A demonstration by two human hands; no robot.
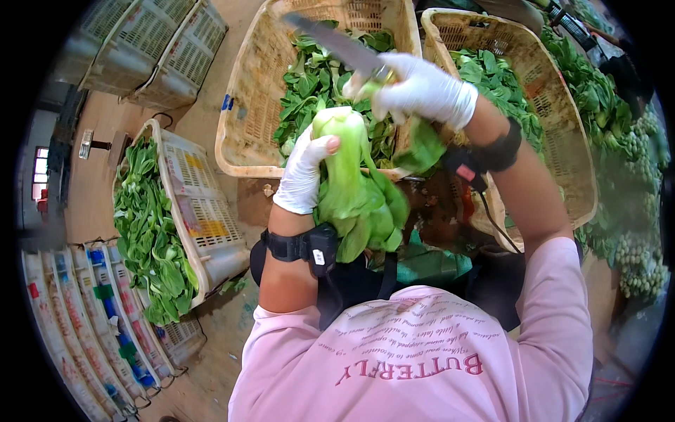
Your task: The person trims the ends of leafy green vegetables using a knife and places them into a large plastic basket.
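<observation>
A white glove covers my left hand [300, 172], which is closed around a head of bok choy [346, 165]. Its pale cut base points up and its green leaves hang down over my lap. To the right and slightly above, my gloved right hand [427, 88] grips a knife [334, 42], the blade pointing up and left, apart from the bok choy. A pale green piece shows at the fingers of that hand, and a loose leaf [424, 146] is just below it; I cannot tell whether the leaf is held.
Ahead stands a yellowed plastic crate [253, 126] with loose leaves inside. Another crate [573, 158] with greens is to the right, beside piled bok choy [598, 105]. At left, a white crate [204, 211] is full of bok choy; stacked crates [151, 53] stand behind it.
</observation>
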